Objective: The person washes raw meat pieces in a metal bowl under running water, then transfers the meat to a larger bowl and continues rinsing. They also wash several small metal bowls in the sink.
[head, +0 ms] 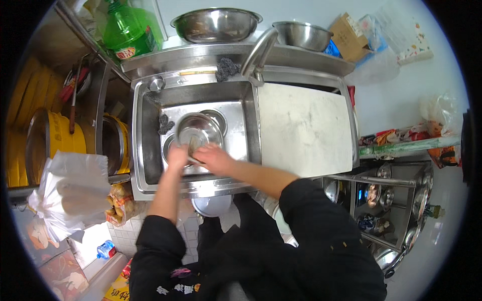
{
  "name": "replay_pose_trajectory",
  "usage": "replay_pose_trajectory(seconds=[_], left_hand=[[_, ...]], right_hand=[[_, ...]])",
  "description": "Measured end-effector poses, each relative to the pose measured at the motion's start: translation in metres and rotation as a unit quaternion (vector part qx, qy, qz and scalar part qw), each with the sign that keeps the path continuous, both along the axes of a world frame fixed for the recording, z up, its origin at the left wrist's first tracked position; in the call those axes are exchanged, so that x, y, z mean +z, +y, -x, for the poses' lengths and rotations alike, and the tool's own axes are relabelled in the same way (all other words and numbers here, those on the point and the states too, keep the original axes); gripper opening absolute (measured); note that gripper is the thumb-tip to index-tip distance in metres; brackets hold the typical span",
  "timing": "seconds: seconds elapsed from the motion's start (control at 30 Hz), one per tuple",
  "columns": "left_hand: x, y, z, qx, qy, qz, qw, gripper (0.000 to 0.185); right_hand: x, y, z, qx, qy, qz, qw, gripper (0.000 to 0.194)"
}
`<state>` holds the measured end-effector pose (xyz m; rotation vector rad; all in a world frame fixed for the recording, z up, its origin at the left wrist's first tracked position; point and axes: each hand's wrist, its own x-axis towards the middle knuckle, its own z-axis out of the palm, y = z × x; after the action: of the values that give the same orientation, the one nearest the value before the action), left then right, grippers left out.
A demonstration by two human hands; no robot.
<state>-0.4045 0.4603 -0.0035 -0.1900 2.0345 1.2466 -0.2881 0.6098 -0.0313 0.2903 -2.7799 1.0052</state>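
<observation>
Both hands are low in the left basin of a stainless steel sink point(250, 124), over a round metal bowl point(199, 129). My left hand point(177, 156) and my right hand point(214, 158) come together on a pale, thin item point(192, 145), blurred and partly covered by fingers, so its kind is unclear. Beneath the bowl a second round metal vessel point(220, 117) shows at the upper right. Another round metal rim point(165, 145) shows at the left, partly behind my left hand. A dark steel-wool scrubber point(165, 124) lies against the basin's left side.
A tall faucet point(260, 52) stands behind the basin. Beside it are another scrubber point(227, 69), a thin yellowish stick point(197, 73) and a small metal cup point(156, 83). A white board point(305, 129) covers the right side. Two steel bowls point(216, 26) stand on the back ledge.
</observation>
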Motion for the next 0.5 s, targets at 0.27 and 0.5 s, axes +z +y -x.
replay_pose_trajectory(seconds=[0.27,0.5], left_hand=[[-0.023,0.017,-0.004,0.139,0.042,-0.103,0.984,0.04],[0.017,0.011,0.034,-0.099,0.328,0.181,0.922,0.055]], right_hand=[[-0.004,-0.004,0.027,-0.021,-0.052,0.149,0.987,0.022],[-0.075,0.075,0.043,0.0,-0.069,-0.062,0.996,0.028]])
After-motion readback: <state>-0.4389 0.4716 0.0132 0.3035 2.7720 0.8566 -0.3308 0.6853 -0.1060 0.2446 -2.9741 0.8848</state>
